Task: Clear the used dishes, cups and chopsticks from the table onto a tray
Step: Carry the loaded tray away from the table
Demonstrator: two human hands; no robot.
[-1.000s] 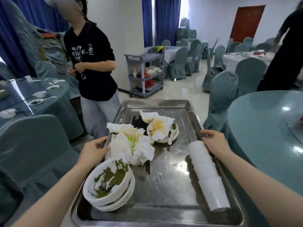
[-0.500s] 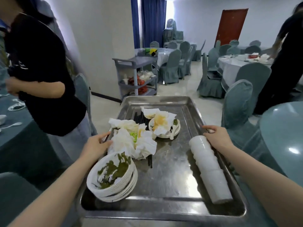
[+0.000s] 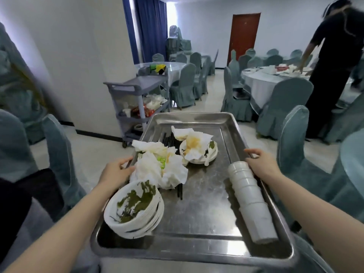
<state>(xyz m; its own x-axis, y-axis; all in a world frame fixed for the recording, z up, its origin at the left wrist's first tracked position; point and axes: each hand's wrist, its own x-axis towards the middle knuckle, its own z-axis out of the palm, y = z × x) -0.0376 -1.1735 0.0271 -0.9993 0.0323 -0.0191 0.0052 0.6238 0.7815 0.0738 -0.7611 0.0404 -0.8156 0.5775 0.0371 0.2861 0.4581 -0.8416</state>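
2 hands, left hand (image 3: 116,172) and right hand (image 3: 262,164), fingers grasping steel tray (image 3: 206,223) rims; banquet room, covered chairs (image 3: 285,103).

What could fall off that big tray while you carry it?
The stack of white cups lies on its side by the right rim, so it might roll. The stack of bowls leans near the tray corner and could slide. Each hand, left and right, grips just one rim, so a tilt may spill the napkins.

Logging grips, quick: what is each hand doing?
Left hand: gripping the tray's left rim.
Right hand: gripping its right rim.
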